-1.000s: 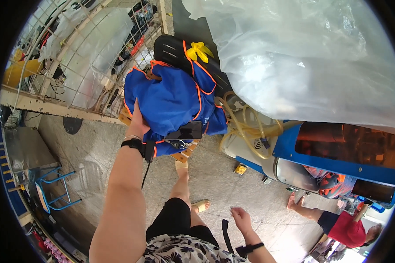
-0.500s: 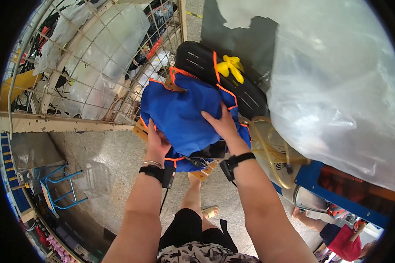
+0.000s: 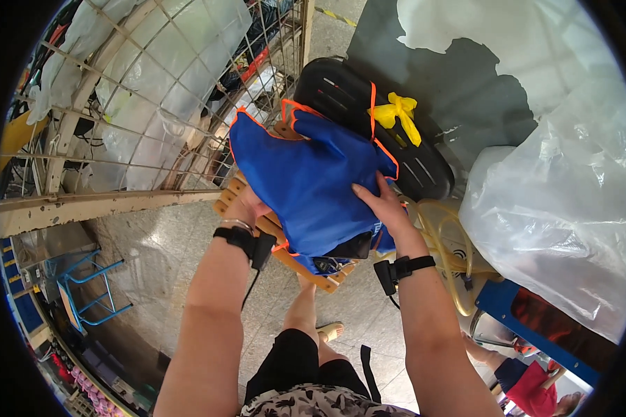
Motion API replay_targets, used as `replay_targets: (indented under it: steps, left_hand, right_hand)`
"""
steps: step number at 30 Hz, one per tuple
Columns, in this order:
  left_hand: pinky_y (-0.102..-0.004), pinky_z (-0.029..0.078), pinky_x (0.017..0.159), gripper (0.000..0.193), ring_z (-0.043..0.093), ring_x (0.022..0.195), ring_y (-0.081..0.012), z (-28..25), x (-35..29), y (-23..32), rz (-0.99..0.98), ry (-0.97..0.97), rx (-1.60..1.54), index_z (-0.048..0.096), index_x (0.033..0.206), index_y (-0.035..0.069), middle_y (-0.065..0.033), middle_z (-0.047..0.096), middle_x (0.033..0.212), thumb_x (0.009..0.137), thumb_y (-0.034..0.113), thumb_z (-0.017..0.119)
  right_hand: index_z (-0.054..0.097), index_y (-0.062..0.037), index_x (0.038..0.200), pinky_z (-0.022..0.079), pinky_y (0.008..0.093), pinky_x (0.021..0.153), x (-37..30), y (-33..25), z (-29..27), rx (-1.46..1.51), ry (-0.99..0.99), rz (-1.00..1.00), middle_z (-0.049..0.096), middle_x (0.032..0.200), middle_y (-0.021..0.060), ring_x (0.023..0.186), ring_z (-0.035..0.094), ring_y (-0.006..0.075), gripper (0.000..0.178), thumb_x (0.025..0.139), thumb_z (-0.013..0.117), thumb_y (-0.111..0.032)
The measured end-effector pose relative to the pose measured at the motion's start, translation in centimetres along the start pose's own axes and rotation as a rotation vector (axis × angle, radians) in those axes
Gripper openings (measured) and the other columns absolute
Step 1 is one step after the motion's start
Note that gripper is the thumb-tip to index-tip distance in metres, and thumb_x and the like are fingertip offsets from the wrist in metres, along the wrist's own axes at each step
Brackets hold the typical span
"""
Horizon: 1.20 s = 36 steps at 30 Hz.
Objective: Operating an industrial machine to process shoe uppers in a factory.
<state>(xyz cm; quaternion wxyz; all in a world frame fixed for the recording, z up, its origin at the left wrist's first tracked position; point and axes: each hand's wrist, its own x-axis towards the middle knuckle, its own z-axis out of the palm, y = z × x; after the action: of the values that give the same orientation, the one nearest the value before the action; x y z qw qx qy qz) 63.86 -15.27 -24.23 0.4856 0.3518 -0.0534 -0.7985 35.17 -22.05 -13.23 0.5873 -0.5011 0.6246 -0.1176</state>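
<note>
A blue cloth with orange edging, which looks like an apron (image 3: 320,174), is draped over a wooden slatted seat (image 3: 231,196). Its orange strap passes over a black slotted backrest (image 3: 424,163), where a yellow knotted cloth (image 3: 396,115) is tied. My right hand (image 3: 391,208) lies on the right part of the blue cloth, thumb spread away from the fingers. At the cloth's left edge, beside the slats, is my left hand (image 3: 247,203); its fingers are mostly hidden. A dark flat object (image 3: 355,247) and a small metallic item (image 3: 327,265) show at the cloth's near edge.
A metal mesh cage (image 3: 167,104) holding plastic bags stands at the left. Clear plastic sheeting (image 3: 549,229) bulges at the right, above coiled yellowish tubing (image 3: 442,236). A blue-framed stool (image 3: 94,288) stands at the lower left. Another person (image 3: 528,382) is at the lower right.
My left hand has moved off the cloth's front to its left edge, uncovering more wooden slats. My right hand remains on the cloth. The view has shifted slightly.
</note>
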Motion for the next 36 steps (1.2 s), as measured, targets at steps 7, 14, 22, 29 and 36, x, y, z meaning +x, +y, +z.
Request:
replay_targets:
  steps: [7,14,22,29,36]
  left_hand:
    - [-0.0355,0.054,0.078,0.039,0.065,0.087,-0.0208,-6.6,3.3,6.1,0.124,0.365,0.504,0.062,0.116,0.002,-0.0094,0.068,0.104,0.097,0.035,0.053]
    - [-0.0337,0.053,0.074,0.035,0.063,0.078,-0.0192,-1.9,1.0,11.0,0.101,0.573,1.029,0.064,0.11,0.001,-0.0076,0.068,0.095,0.093,0.029,0.057]
    - [-0.0229,0.038,0.046,0.02,0.053,0.054,-0.0081,-6.8,-14.1,8.8,0.569,0.896,1.106,0.065,0.086,0.005,-0.0001,0.06,0.066,0.09,0.024,0.062]
    - [-0.0333,0.049,0.052,0.019,0.062,0.056,-0.0162,-7.8,-26.6,-14.8,0.112,0.75,1.253,0.064,0.075,0.002,-0.0061,0.063,0.061,0.089,0.014,0.057]
    - [-0.0316,0.053,0.064,0.019,0.068,0.068,-0.0164,3.5,-32.1,-28.8,-0.463,0.039,1.668,0.068,0.095,0.005,-0.0051,0.069,0.071,0.088,0.02,0.06]
  right_hand:
    - [0.031,0.0004,0.147,0.038,0.0376,0.108,-0.3,0.4,3.2,-0.163,0.026,-0.272,0.046,0.142,0.0246,0.131,0.047,0.0347,0.101,0.072,0.078,-0.049]
    - [0.029,-0.0015,0.149,0.037,0.036,0.108,-0.2,0.9,2.5,-0.323,0.14,-0.301,0.045,0.142,0.0249,0.132,0.046,0.032,0.098,0.076,0.077,-0.046]
    - [0.041,0.0008,0.139,0.04,0.0431,0.105,-6.0,1.4,4.0,-0.285,0.449,-0.394,0.047,0.138,0.0239,0.127,0.048,0.0382,0.077,0.084,0.068,-0.046]
    - [0.065,-0.0108,0.104,0.053,0.0421,0.076,-24.2,13.5,0.1,-0.507,0.051,-0.434,0.067,0.094,0.0116,0.089,0.065,0.0328,0.023,0.09,0.06,-0.028]
    - [0.067,-0.0092,0.107,0.05,0.0482,0.087,-47.6,41.4,-6.8,-0.571,0.026,0.328,0.068,0.104,0.0191,0.102,0.064,0.037,0.033,0.087,0.056,-0.032]
